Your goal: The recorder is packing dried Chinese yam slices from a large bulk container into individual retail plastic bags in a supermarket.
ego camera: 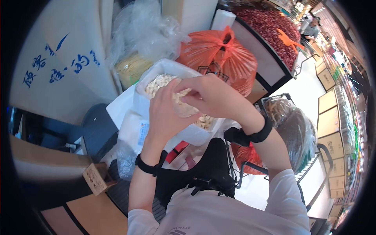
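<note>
My left hand [165, 110] curls around a small clear plastic package [185, 107] with pale pieces in it. Its thumb reaches across the package's near side. From the right, my right hand [210, 91] bends over the top of the package with the fingers curled; whether they grip it is hidden. Both hands are above a white lined box [195, 135] that holds loose pale pieces [160, 83], perhaps dried food. The hands cover the box's middle. Left of the box lies a stack of clear plastic bags [130, 132] with a printed label.
A tied orange plastic bag [223, 58] stands just behind the box. Clear plastic wrap [144, 32] bulges at the back left. To the right, a wire cart [308, 167] carries a large clear bag [289, 129]. A bin of dark red goods [270, 26] and a person [311, 29] are farther off.
</note>
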The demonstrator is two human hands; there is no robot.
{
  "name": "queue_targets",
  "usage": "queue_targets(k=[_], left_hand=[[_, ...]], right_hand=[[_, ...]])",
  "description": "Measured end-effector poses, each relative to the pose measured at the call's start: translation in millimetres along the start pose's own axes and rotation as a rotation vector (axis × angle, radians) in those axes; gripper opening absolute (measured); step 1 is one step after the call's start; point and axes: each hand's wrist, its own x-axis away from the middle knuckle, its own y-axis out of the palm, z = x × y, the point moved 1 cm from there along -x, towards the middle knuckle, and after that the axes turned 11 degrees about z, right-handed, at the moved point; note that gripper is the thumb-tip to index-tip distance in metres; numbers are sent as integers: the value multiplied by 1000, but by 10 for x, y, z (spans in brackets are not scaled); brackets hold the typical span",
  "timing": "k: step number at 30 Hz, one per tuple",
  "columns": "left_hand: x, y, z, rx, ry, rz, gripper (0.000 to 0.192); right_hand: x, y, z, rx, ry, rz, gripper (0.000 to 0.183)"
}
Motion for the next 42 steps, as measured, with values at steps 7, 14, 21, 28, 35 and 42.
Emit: queue_targets(k=[7, 14, 21, 28, 35, 42], left_hand=[[-9, -38, 79, 15, -23, 62, 95], [48, -141, 80, -7, 44, 245, 94], [68, -236, 406, -26, 0, 308, 95], [229, -440, 535, -189, 24, 409, 103], [534, -1069, 464, -71, -97, 446, 107], [1173, -1325, 445, -165, -271, 405, 107]], right_hand=[[80, -30, -138, -77, -35, 167, 30], [179, -65, -340, 3, -124, 128, 31], [321, -84, -526, 192, -280, 291, 22], [465, 3, -581, -247, 160, 63, 35], [577, -187, -329, -451, 266, 442, 25], [824, 429, -334, -164, 102, 157, 27]])
